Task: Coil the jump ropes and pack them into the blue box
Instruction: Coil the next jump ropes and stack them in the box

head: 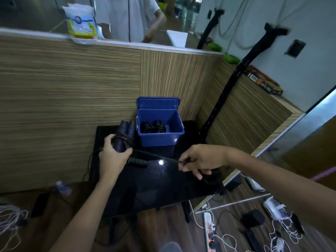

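While left hand point(112, 157) grips handles point(125, 135), right hand point(198, 160) pinches rope point(156, 155).

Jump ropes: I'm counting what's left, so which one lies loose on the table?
The green-banded handle on the black table; others sit in the blue box or the left hand.

Box point(160, 131) at table's point(163, 188) far edge, coiled ropes point(153, 126) inside; handle bundle point(125, 136) just left of it.
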